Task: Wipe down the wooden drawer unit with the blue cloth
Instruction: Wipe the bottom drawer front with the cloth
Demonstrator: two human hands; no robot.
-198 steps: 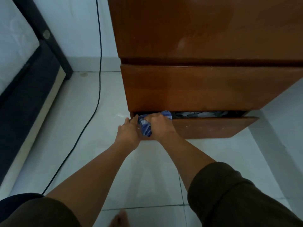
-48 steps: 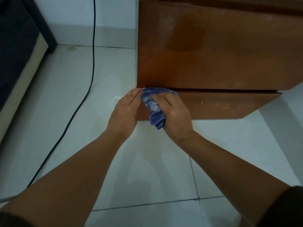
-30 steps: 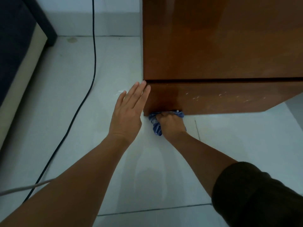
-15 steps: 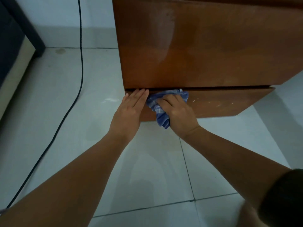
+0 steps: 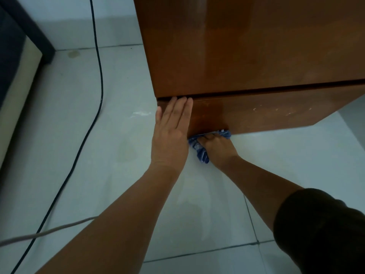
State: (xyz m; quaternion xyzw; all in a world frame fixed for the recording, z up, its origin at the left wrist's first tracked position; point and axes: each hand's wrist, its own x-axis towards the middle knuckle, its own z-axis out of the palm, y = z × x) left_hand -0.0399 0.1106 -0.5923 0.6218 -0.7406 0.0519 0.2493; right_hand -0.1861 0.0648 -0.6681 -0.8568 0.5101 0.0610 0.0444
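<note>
Left of the wooden drawer unit (image 5: pixel 246 46), a black cable (image 5: pixel 98 76) crosses bare floor. The left hand (image 5: pixel 170 131) lies flat, fingers straight, on its bottom drawer. The right hand (image 5: pixel 216 147), gripping the blue cloth (image 5: pixel 199 150), has dropped from the drawer's top edge to its bottom edge; open drawer front remains rightward.

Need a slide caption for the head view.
Right hand wipes blue cloth along bottom drawer's lower edge; left hand flat against it.

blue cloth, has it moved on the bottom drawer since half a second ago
Yes. The blue cloth went from the bottom drawer's top edge down to its bottom edge by the floor, gripped by the right hand.
</note>
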